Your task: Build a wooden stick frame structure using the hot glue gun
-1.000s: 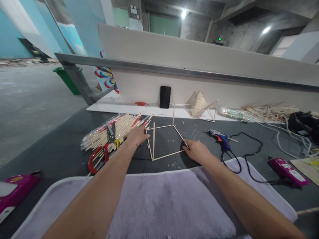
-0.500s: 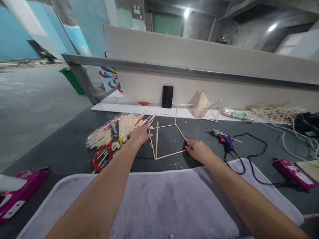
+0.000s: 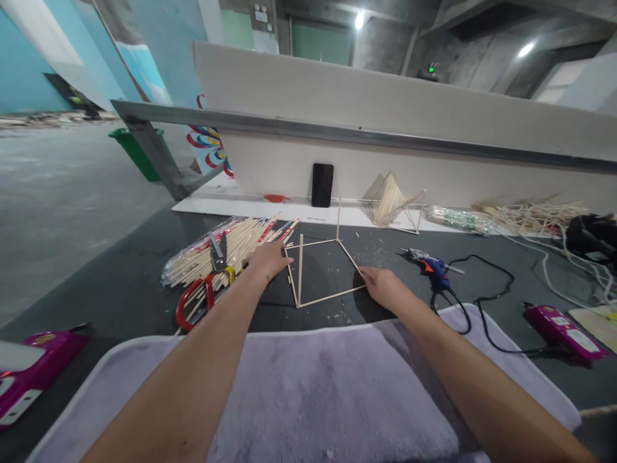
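Observation:
A square frame of thin wooden sticks (image 3: 324,297) lies on the dark floor mat, with two sticks standing upright at its corners. My left hand (image 3: 268,259) rests at the frame's left side, fingers closed on its left stick, beside a bundle of wooden sticks (image 3: 226,252) in clear wrap. My right hand (image 3: 383,285) pinches the frame's right near corner.
Red-handled scissors (image 3: 202,292) lie on the stick bundle. A blue glue gun (image 3: 432,268) with a black cord lies to the right. A lilac fleece mat (image 3: 308,392) is under my forearms. A black phone (image 3: 322,184) leans on the white board. Magenta objects (image 3: 562,325) lie at both sides.
Both hands have stayed on the stick frame; only the camera view has shifted slightly.

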Tool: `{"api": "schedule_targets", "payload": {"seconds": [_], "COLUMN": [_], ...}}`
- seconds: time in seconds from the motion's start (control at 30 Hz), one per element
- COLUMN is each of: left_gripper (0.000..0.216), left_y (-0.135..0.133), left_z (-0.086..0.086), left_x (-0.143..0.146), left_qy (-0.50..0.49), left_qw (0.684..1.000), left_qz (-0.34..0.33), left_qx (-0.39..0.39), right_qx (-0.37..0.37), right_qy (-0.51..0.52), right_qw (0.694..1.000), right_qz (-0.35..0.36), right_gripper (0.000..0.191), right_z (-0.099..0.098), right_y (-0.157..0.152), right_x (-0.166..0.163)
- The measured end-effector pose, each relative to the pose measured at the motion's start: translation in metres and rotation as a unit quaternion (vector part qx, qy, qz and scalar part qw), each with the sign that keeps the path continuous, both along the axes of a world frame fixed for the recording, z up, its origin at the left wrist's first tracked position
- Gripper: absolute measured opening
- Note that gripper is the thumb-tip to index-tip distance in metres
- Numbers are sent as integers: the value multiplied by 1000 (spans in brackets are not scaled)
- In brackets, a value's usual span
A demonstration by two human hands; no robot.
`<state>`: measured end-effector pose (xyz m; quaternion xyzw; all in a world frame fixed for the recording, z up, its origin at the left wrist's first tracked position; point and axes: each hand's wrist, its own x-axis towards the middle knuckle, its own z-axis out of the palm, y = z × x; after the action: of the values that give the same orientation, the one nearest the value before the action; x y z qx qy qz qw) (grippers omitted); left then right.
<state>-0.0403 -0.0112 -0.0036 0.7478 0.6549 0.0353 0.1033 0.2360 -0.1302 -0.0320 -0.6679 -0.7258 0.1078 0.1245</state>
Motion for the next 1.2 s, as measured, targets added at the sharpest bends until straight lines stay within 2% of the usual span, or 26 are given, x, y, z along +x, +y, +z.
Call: {"api": "schedule_targets", "payload": {"seconds": [0.1,0.23,0.4,0.53,0.73,1.1,1.2], "left_gripper": [44,47,50,52,56,42,47], "left_y": [0,0,-1,-2,-3,-4,-3], "left_z": [0,0,0,1,2,2,1], "left_x": [0,0,0,1,0,3,2], "left_qy": [-1,4,11,-1,-11,5,4], "left_qw": [1000,1000,1000,1000,1000,1000,1000], "left_qz": [-4,3,10,11,12,-7,-11], "left_qx": [-5,-4,1,3,6,-3,6], "right_qx": [-3,-73,-60,-61,-51,-52,-61], "right_qy": [56,114,85,89,87,83,84], "right_qw": [998,989,994,994,995,995,995], "right_qz": [-33,-56,-22,-12,-9,-7,-4], "right_gripper": [38,39,28,25,23,24,25], "right_z": [-2,3,10,6,3,3,4], "right_y": [4,6,6,7,8,7,7], "right_x": [8,19,31,34,34,32,32]}}
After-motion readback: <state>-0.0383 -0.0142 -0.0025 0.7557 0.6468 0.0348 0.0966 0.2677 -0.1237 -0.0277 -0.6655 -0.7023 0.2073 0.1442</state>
